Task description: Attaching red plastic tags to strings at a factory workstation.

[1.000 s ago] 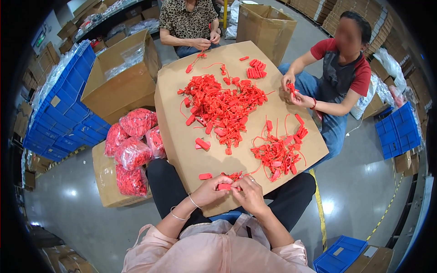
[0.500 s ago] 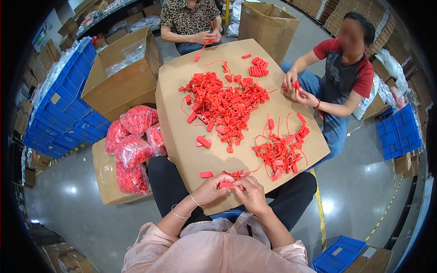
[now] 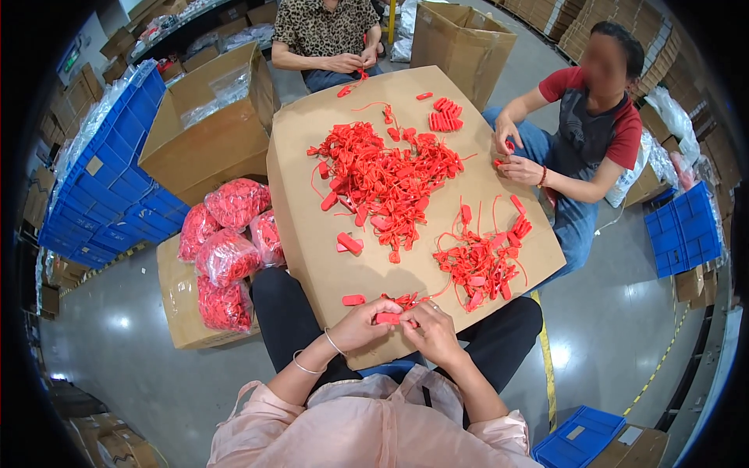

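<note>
The left hand holds a small red oblong piece at the near edge of the flat brown cardboard tabletop. The right hand adjoins the piece's right end; its grip cannot be determined. A tangled red corded pile lies at tabletop centre.

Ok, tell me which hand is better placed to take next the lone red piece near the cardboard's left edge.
Probably the left hand: the lone red piece lies just beyond it, while the right hand is farther off. The left does hold another red piece, so it would need freeing first.
</note>
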### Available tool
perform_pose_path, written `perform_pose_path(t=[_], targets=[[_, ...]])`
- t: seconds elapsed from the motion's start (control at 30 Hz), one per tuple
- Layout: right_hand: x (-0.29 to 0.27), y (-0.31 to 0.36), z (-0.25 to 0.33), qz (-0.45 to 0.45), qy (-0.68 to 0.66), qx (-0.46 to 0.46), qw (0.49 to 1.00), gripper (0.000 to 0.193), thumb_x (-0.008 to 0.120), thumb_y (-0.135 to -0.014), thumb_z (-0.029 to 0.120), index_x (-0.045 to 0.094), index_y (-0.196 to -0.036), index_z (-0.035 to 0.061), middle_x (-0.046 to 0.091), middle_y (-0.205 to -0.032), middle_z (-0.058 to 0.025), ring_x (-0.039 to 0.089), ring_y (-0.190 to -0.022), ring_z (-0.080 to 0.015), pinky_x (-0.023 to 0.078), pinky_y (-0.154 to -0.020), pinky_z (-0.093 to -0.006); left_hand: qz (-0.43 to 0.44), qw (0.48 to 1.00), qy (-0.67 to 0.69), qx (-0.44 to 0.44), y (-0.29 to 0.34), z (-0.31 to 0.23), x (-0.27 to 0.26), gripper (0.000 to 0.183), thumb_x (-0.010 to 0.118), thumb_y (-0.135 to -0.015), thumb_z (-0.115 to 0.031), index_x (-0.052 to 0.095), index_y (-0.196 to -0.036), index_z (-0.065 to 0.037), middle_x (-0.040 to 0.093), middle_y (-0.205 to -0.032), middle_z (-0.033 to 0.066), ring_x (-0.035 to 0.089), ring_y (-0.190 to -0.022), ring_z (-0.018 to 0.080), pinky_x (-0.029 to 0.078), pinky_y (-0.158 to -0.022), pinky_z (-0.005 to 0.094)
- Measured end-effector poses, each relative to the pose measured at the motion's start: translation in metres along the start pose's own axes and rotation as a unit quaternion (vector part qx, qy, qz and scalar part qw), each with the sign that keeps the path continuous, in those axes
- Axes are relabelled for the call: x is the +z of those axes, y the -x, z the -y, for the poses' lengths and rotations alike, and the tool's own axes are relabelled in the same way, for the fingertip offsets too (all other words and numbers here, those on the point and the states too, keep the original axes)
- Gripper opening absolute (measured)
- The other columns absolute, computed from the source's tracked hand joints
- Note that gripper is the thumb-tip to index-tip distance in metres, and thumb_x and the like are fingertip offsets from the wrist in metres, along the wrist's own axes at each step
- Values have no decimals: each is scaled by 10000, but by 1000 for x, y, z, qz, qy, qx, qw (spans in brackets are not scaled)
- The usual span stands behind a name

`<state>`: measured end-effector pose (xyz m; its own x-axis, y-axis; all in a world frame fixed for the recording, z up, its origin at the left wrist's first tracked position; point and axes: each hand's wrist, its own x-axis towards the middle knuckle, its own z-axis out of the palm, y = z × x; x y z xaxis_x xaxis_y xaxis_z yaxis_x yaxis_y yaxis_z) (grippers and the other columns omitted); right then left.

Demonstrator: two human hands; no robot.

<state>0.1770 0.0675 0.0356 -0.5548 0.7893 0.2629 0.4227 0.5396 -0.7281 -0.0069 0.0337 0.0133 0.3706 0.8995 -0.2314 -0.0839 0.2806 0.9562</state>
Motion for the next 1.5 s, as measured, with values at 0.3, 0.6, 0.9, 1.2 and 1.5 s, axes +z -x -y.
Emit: perform_pose_path(t=[0.3, 0.6, 0.9, 1.2, 1.5], targets=[[8, 3, -5, -26, -7, 42, 999, 95, 644, -713, 110, 588, -767, 56, 566, -724, -85, 563, -695, -263, 458, -601, -362, -8, 1000, 1, 3, -3, 2, 1, 278, 521, -806, 40, 505, -1081, -2, 540, -988, 17, 515, -890, 67, 432, -797, 219], [3, -2, -8, -6, 23, -20, 1000, 84, 645, -698, 81, 581, -742, 49, 533, -669, -82, 545, -619, -250, 448, -552, -351, -9, 1000, -18, 18, -6, 8, -2, 285, 532, -792, 39, 508, -1073, -3, 540, -979, 24, 517, -897, 79, 429, -803, 228], [4, -2, -7, 1, 33, -18, 999, 77, 635, -693, 68, 578, -739, 43, 531, -659, -79, 537, -600, -244, 444, -534, -341, -2, 999, -35, 20, -6, 6, -1, 285, 542, -790, 17, 510, -1072, -8, 551, -992, 29, 518, -909, 89, 423, -810, 234], [13, 4, -3, -32, 23, 21, 999, 79, 628, -707, 105, 587, -754, 56, 564, -717, -90, 565, -674, -271, 461, -589, -369, -7, 998, -46, 33, -8, 13, 1, 284, 570, -802, -21, 510, -1080, -2, 566, -983, 38, 524, -910, 90, 430, -804, 238], [2, 3, -9, -28, -24, 1, 999, 73, 635, -709, 62, 602, -769, 35, 570, -716, -97, 562, -668, -259, 461, -595, -343, -1, 999, -25, 31, -7, 10, 0, 292, 517, -802, 30, 499, -1093, 2, 555, -958, 27, 533, -861, 74, 439, -784, 224]])
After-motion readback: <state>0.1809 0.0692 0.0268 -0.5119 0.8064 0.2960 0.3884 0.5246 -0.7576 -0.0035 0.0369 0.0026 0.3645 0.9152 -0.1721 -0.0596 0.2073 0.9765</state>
